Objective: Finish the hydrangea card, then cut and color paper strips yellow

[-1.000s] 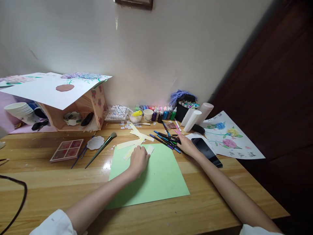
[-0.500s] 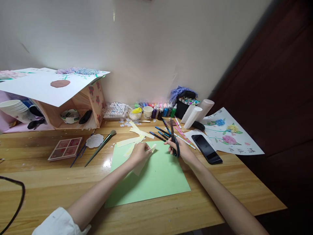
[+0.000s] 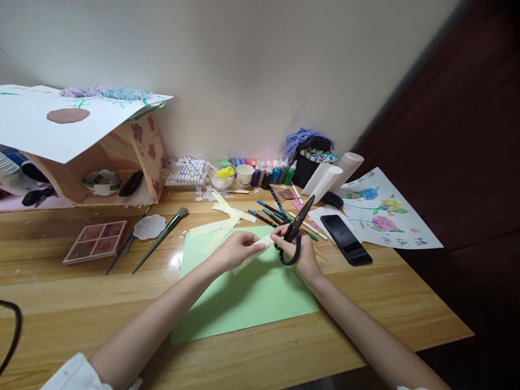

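Above a green sheet (image 3: 252,303) on the wooden table, my left hand (image 3: 239,249) pinches a pale paper strip (image 3: 266,240). The strip's far end is touched by the fingertips of my right hand (image 3: 300,252), which also holds black-handled scissors (image 3: 299,221). The scissor blades point up and to the right. Several pale yellow strips (image 3: 221,235) lie crossed at the sheet's upper left edge, partly on the table. Several dark pens (image 3: 264,218) lie just behind my hands.
A phone (image 3: 345,238) and a flower picture (image 3: 377,211) lie at the right. White rolls (image 3: 327,184), paint bottles (image 3: 276,174) and a cup (image 3: 245,176) stand along the wall. At left are a large brush (image 3: 160,241), a palette (image 3: 96,242) and an open box (image 3: 148,151).
My hands have come together at the strip. The scissors have tilted over to the right. The view has shifted slightly, so the things at left sit further left.
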`<action>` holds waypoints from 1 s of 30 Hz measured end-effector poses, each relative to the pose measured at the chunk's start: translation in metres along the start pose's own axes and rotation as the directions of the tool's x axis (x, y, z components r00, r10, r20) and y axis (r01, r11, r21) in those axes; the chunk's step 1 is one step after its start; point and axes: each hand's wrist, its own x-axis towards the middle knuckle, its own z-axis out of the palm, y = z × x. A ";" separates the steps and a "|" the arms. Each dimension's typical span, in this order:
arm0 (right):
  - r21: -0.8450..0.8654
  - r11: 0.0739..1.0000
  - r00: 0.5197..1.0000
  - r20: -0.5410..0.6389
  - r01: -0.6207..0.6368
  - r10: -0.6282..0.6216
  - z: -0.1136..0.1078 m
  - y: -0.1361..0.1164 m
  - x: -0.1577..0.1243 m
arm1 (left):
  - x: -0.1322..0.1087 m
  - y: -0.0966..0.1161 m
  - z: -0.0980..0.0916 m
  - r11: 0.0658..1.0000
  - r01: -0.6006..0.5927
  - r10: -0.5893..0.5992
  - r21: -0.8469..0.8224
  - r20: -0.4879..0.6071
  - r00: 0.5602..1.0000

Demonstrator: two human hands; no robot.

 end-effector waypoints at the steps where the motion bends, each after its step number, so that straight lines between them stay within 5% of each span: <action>1: 0.015 1.000 1.000 -0.023 0.010 -0.010 -0.001 0.000 -0.001 | 0.000 0.002 -0.002 1.000 -0.007 0.007 0.008 -0.003 1.000; 3: 0.079 0.997 1.000 -0.020 -0.010 0.012 -0.002 0.000 -0.004 | -0.002 0.007 -0.009 0.997 -0.042 0.046 0.064 -0.058 0.997; 6: 0.266 0.950 0.979 0.166 -0.163 0.122 -0.003 0.003 -0.011 | -0.007 0.016 -0.023 0.979 -0.089 0.119 0.182 -0.164 0.979; 11: 0.342 0.802 0.784 0.574 -0.490 0.234 -0.001 0.010 -0.023 | -0.012 0.024 -0.046 0.961 -0.126 0.181 0.245 -0.216 0.959; 15: 0.237 0.816 0.654 0.726 -0.527 0.212 -0.001 0.010 -0.033 | -0.010 0.021 -0.051 0.969 -0.138 0.187 0.205 -0.244 0.952; 30: 0.107 0.865 0.676 0.673 -0.490 0.300 -0.001 0.017 -0.041 | -0.004 0.012 -0.031 0.975 -0.118 0.148 0.188 -0.153 0.977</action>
